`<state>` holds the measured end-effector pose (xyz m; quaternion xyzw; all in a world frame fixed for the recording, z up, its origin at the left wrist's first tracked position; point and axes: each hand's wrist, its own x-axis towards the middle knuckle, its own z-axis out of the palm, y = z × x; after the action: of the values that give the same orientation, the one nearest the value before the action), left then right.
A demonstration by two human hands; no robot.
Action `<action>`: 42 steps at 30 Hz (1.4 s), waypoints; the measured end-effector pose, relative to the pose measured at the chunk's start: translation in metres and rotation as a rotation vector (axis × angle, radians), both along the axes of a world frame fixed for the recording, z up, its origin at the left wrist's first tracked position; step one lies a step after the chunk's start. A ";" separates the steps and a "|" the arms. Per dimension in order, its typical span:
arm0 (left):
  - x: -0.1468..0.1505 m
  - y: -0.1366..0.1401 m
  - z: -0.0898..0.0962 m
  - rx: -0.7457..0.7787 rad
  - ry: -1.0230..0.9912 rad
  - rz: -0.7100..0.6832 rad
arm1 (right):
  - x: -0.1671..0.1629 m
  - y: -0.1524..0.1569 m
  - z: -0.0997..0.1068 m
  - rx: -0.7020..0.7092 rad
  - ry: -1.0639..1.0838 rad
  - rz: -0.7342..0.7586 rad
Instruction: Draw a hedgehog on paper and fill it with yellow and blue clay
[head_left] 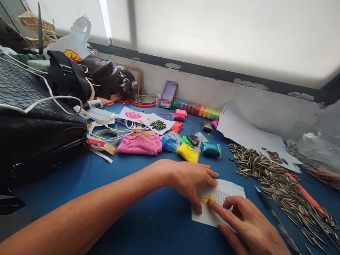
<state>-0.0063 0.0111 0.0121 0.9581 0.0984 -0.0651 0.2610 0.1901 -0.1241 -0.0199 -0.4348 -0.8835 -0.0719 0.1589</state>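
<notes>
A white sheet of paper (202, 217) lies on the blue table, bearing a drawn oval outline with a scribbled pattern inside. Yellow clay (204, 200) covers the drawing's left end. Spread flat across the sheet's left side, my left hand (189, 182) presses it down, thumb beside the yellow patch. My right hand (251, 229) comes in from the lower right, its index fingertip touching the yellow clay and its thumb apart; nothing is held in it. Beyond the hands sits a bag of yellow clay (188, 153), beside a teal clay packet (211, 149).
Striped sunflower seeds (258, 164) are heaped at right, with a pen (275, 216) and an orange-handled tool (307, 195) among them. Behind are a pink cloth (140, 144), finished pictures (158, 124) and a row of coloured clay (201, 110). A black bag (33, 137) stands left.
</notes>
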 end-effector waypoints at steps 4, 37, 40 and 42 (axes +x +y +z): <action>0.000 0.001 -0.001 -0.005 -0.006 -0.009 | 0.000 -0.001 0.001 -0.027 -0.075 -0.001; -0.003 0.000 -0.002 -0.037 0.011 0.043 | 0.001 -0.008 -0.004 -0.022 0.112 0.007; -0.004 0.000 -0.003 -0.057 0.011 0.078 | -0.003 -0.004 -0.005 -0.113 0.161 -0.010; -0.004 0.000 -0.003 -0.054 0.015 0.082 | -0.003 -0.001 -0.005 -0.137 0.218 -0.024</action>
<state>-0.0104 0.0110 0.0092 0.9454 0.1377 -0.0639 0.2884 0.1869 -0.1255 -0.0245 -0.4605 -0.8584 0.0343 0.2233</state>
